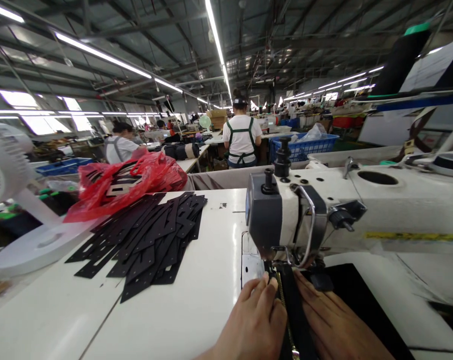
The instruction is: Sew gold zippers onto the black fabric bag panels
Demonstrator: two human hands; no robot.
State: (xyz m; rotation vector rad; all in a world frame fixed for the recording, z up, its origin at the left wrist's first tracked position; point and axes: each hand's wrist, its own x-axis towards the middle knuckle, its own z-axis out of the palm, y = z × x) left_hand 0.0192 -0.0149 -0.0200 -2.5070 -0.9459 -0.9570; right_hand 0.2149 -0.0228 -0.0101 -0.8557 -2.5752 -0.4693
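Observation:
A white and grey sewing machine [284,215] stands over the right part of the white table. Under its presser foot runs a black zipper strip [282,295] with gold teeth, beside black fabric [361,295]. My left hand [254,317] lies at the strip's left edge, fingers bent and pressed together on it close to the foot. To the right of the teeth, my right hand [333,320] rests flat on the black material, fingers stretched toward the foot, partly under the machine head.
Black strips with holes [158,235] are piled on the left of the table [214,260]. Behind them lies a red plastic bag [136,180]; a white fan [27,200] stands far left. A blue basket [305,145] and a person in a white shirt [241,135] are further back.

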